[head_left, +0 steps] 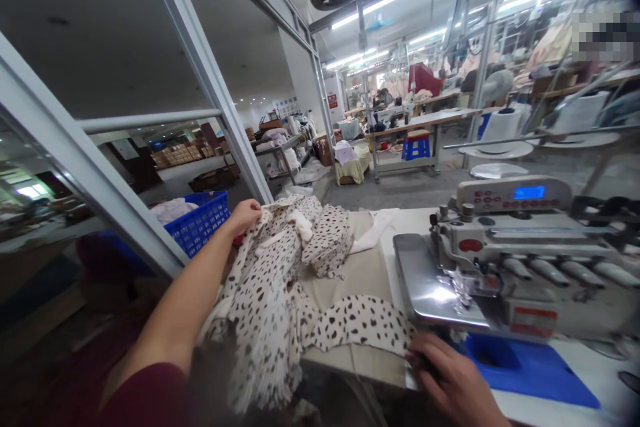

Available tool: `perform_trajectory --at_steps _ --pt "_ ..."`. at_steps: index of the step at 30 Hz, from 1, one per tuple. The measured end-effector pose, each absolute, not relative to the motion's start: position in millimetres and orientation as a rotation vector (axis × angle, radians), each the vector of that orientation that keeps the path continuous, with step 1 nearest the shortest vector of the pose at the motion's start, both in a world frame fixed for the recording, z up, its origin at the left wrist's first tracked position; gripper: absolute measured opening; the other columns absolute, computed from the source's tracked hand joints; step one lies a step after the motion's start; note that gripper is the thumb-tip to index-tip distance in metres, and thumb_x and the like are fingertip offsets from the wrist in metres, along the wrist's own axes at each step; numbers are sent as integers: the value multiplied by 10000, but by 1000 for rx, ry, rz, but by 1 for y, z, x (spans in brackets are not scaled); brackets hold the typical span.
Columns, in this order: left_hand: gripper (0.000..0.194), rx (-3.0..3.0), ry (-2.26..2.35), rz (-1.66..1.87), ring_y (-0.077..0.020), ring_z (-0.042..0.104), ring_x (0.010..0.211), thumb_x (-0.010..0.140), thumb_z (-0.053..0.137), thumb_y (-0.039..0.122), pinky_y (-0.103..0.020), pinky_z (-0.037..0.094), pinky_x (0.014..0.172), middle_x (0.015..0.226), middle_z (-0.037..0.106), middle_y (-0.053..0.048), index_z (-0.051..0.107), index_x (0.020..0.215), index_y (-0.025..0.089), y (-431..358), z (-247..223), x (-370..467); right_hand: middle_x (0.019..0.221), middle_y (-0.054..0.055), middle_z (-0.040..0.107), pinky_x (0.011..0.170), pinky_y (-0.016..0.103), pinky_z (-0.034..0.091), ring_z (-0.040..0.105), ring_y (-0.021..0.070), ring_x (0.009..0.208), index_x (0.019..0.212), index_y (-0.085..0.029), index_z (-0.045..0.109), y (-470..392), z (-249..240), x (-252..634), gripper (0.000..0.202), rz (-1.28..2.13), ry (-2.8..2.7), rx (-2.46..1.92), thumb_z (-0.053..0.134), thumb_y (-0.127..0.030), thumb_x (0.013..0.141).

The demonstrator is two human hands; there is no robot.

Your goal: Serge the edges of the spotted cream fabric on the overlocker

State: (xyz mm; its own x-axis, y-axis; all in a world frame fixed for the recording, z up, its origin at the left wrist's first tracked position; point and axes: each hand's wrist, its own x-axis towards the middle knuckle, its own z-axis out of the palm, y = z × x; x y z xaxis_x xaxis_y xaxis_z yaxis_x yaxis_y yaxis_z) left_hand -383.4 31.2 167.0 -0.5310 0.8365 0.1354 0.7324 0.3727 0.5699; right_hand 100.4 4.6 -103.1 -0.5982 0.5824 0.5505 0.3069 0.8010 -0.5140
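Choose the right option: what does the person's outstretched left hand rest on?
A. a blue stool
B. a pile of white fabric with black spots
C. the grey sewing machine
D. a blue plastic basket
B: the left hand lies on the far end of the white, black-spotted fabric pile, beside the blue plastic basket, not in it.

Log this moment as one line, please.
left hand: on spotted fabric pile | right hand: pinning spotted strip at table edge | sewing machine: untouched

Spotted cloth (280, 280): soft, matt, pleated weave. Sewing machine (510, 247): glossy metal plate (glare visible). Basket (200, 223): blue plastic lattice. Tabletop (550, 407): smooth, matt.
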Motion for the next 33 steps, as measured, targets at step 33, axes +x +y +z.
perform_trajectory --at_steps 33 --pt "450 2509 1322 -506 -234 590 994 672 584 55 -320 445 878 1068 665 -83 717 1065 228 -21 66 -226 1280 68 682 773 317 587 719 230 988 1162 -237 674 -5 -88 99 258 258 -2560 -699 561 -309 942"
